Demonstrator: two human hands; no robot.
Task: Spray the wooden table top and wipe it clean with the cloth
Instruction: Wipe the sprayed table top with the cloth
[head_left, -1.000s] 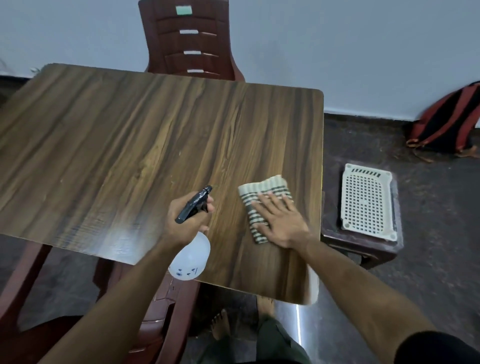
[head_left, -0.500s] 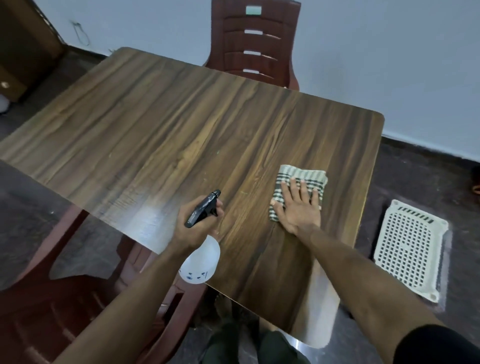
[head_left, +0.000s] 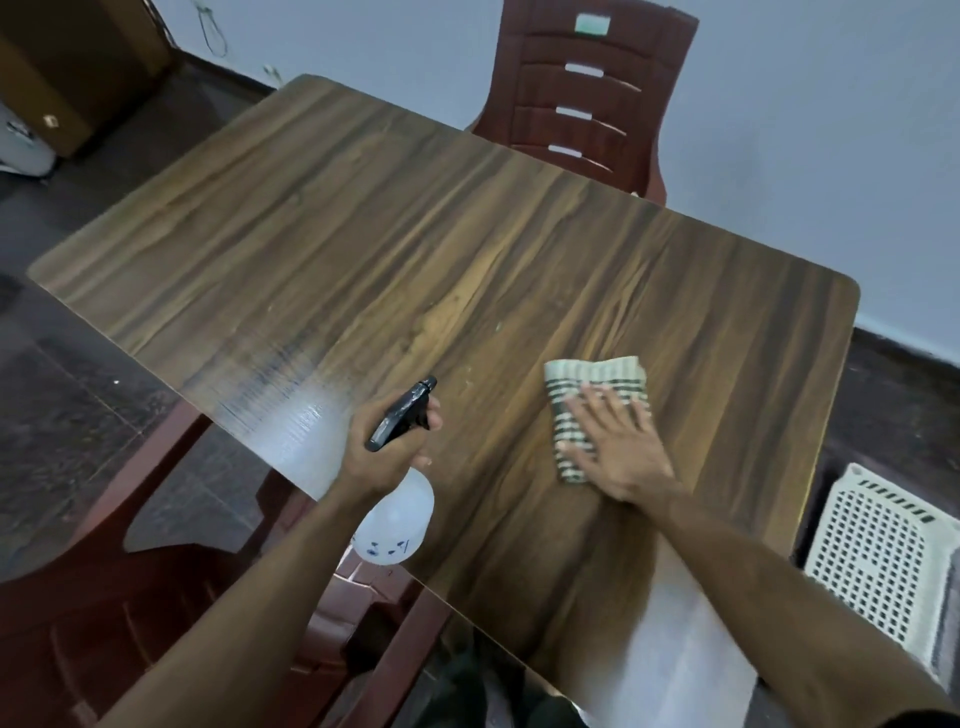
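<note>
The left hand (head_left: 384, 447) has its fingers wrapped round the neck of the spray bottle (head_left: 396, 522), held above the near edge of the desk (head_left: 467, 249); its black nozzle points away past the fingertips. To the right of them, the right hand (head_left: 618, 447) lies flat with fingers spread on the striped cloth (head_left: 592, 382), which sits on the desk and extends beyond the fingertips. Further off, behind the desk's far edge, stands a brown chair (head_left: 587, 93). A white basket (head_left: 883, 561) lies right of the right hand's fingers.
</note>
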